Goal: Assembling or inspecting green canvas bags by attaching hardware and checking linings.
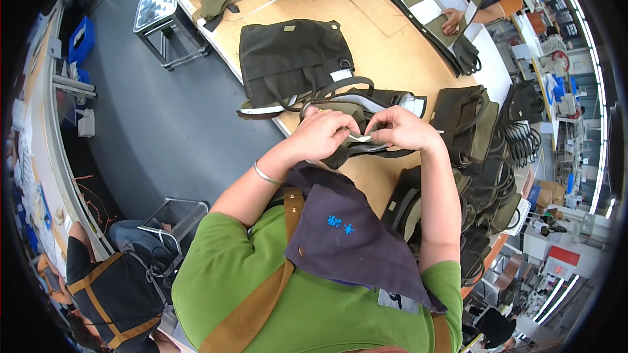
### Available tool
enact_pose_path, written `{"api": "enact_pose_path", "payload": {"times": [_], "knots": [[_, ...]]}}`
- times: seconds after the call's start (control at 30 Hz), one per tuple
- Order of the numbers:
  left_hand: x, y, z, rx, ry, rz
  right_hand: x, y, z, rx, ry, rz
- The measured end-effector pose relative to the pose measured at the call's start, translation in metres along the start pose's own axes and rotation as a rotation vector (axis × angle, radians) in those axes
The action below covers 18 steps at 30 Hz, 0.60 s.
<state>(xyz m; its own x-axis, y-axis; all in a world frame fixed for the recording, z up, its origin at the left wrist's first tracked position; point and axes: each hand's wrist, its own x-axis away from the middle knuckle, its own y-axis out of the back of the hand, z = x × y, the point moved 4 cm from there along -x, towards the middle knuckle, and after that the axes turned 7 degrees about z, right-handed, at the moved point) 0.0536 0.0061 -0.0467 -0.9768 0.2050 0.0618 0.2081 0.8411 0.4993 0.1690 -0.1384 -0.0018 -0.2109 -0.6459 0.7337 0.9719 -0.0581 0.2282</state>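
- Dark olive canvas bag (356,132), soft and slumped, on the near edge of a tan worktable (386,59); curved strap looping above it.
- Small white tag (359,137), thin and flat, at the bag's opening, between both hands.
- Left hand (324,134): fingers curled in tight, pinching the tag's left end, knuckles resting on the bag.
- Right hand (404,128): fingers bent narrow, gripping the tag's right side; thin metal bangle (265,174) on the left wrist.
- Flat black bag (288,59) lying farther up the table.
- Stack of similar bags (481,157) at the right, handles bunched.
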Motion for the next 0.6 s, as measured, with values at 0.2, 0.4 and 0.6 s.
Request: {"api": "enact_pose_path", "payload": {"times": [0.2,0.4,0.6], "knots": [[0.000,0.000,0.002,0.045,0.001,0.012,-0.002,0.001,0.003,-0.029,0.046,0.021],[0.002,-0.001,0.001,0.066,-0.019,-0.005,-0.006,-0.002,-0.001,-0.080,0.108,0.023],[0.002,-0.001,0.002,0.036,-0.036,-0.027,-0.012,-0.005,-0.005,0.073,0.095,-0.055]]}}
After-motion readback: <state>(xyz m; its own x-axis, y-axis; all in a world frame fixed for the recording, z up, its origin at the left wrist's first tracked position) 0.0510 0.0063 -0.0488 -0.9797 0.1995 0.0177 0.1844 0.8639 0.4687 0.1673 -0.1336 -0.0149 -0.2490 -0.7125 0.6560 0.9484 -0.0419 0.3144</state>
